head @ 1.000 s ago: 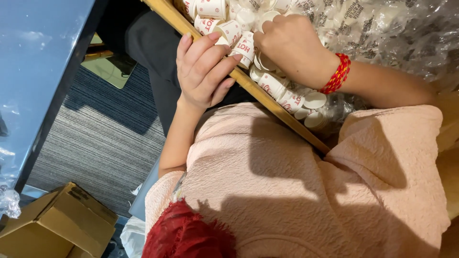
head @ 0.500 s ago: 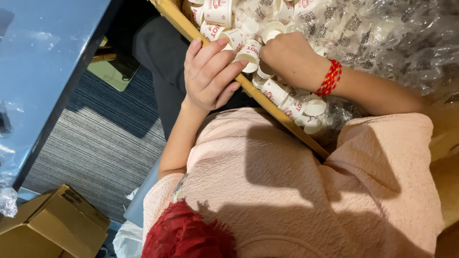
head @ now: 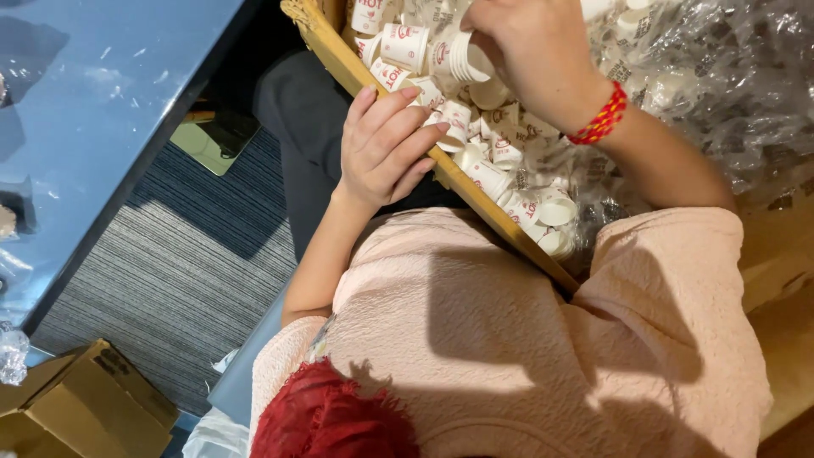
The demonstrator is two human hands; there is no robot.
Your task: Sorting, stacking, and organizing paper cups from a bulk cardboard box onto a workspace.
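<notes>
Right hand [head: 530, 59] grips a stack of small white paper cups [head: 469, 58]; left hand [head: 386, 144], open, touches loose cups [head: 500, 157] filling the cardboard box [head: 339, 55] at 12 o'clock

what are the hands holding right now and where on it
The right hand grips a nested stack of small paper cups at one end. The left hand rests on the box edge, holding nothing visible.
</notes>
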